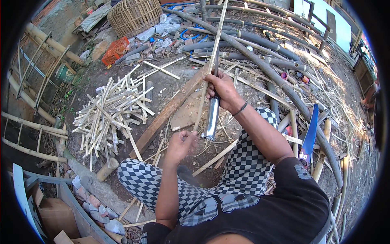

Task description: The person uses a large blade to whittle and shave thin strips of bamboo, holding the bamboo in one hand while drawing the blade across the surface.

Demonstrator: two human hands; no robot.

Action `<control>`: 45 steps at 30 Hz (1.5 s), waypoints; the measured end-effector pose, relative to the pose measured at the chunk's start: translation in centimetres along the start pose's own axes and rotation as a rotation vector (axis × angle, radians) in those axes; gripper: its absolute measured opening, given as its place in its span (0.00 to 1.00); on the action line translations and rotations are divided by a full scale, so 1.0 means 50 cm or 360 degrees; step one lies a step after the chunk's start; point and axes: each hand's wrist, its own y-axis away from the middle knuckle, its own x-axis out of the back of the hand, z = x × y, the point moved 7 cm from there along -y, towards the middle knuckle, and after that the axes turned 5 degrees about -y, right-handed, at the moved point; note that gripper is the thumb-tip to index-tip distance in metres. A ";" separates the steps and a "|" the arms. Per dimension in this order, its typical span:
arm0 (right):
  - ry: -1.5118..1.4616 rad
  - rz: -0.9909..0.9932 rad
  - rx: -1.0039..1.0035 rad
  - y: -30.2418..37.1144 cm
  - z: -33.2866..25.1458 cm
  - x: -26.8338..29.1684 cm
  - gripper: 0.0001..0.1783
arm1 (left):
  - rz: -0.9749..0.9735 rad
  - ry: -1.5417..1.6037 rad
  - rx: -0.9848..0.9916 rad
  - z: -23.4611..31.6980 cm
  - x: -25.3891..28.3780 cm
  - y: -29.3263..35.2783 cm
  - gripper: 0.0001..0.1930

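My right hand (222, 88) is closed around a knife with a dark narrow blade and a shiny metal handle (212, 118) that sticks out below the fist. A long pale bamboo strip (219, 28) runs through the same grip, alongside the blade, and reaches up past the top of the view. At the strip's lower end is my left hand (181, 145), its fingers curled and pinched on the tip, slightly blurred. Below the hands a wooden beam (162, 118) lies slantwise on the ground, beside a flat board (185, 116).
Left of the beam lies a loose pile of short bamboo strips (111, 112). A blue saw (310, 132) stands by my right elbow. Long bamboo poles (280, 75) cross the ground at right. Farther back are a woven basket (134, 18) and an orange crate (115, 51).
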 end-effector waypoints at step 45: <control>0.0147 0.0102 -0.0086 -0.008 0.000 0.029 0.08 | -0.0283 0.0431 -0.0137 -0.005 -0.048 -0.034 0.10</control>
